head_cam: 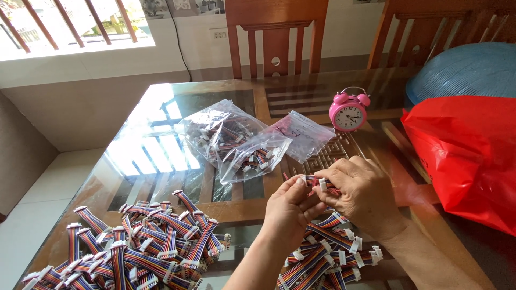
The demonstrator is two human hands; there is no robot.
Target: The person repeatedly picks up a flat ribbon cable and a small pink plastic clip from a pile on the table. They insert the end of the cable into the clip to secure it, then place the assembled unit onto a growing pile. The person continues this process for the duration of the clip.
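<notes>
My left hand (290, 210) and my right hand (359, 193) meet above the glass table top (161, 156), both pinching one short rainbow ribbon cable (318, 182) with white connectors at its ends. Right below the hands lies a small heap of the same cables (328, 258). A bigger heap of these cables (134, 244) spreads over the table at the lower left, apart from both hands.
Clear plastic bags (231, 140) with more cables lie in the table's middle, beside a flat pinkish bag (303, 134). A pink alarm clock (349, 111) stands behind them. A red plastic bag (467, 156) and a blue basket (467, 70) fill the right. Two wooden chairs (276, 37) stand behind.
</notes>
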